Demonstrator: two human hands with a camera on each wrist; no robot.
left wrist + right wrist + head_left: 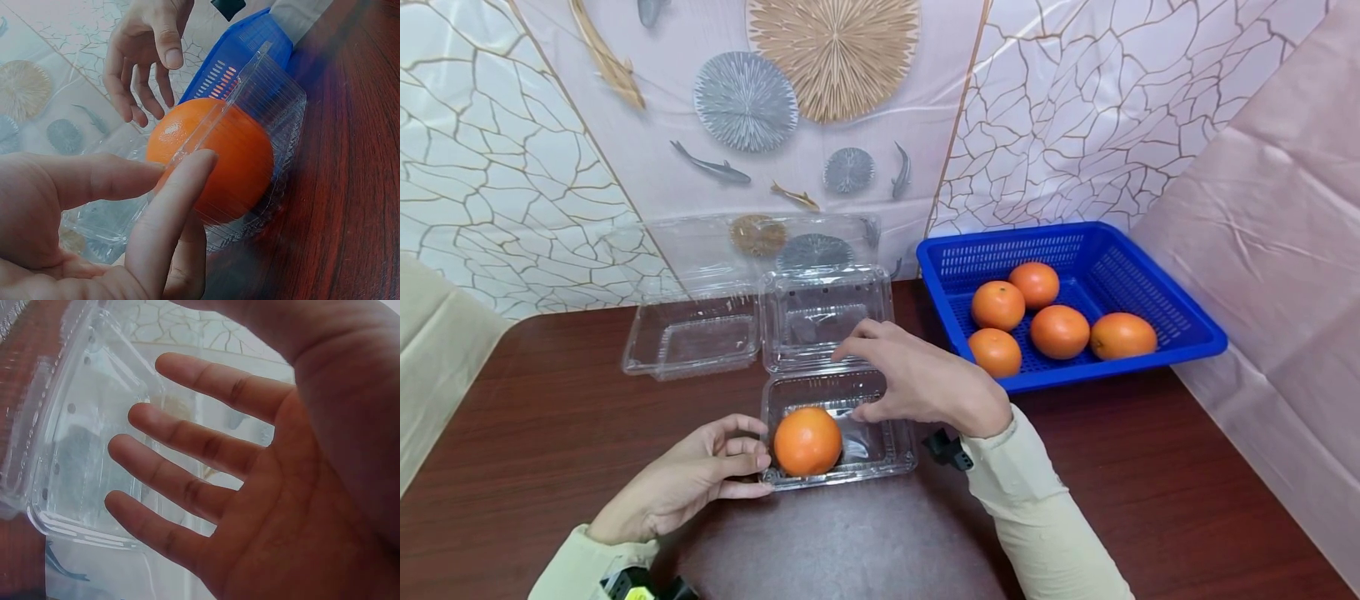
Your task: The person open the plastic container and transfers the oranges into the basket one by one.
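Note:
A clear plastic clamshell container (865, 450) lies with its lid (827, 317) raised on the far side. One orange (807, 442) sits in the left part of its base. My left hand (700, 471) pinches the base's left rim between thumb and finger, close beside the orange (212, 162) in the left wrist view. Over the right part of the base hovers my right hand (917, 375), its fingers spread and holding nothing. The right wrist view shows that palm (294, 494) with fingers apart, the clear lid (94, 444) beyond them.
At the back right, a blue plastic basket (1180, 312) holds several oranges (1060, 332). Another open clear container (692, 342) stands behind and to the left. A patterned sheet (1037, 125) hangs behind the brown table (535, 400).

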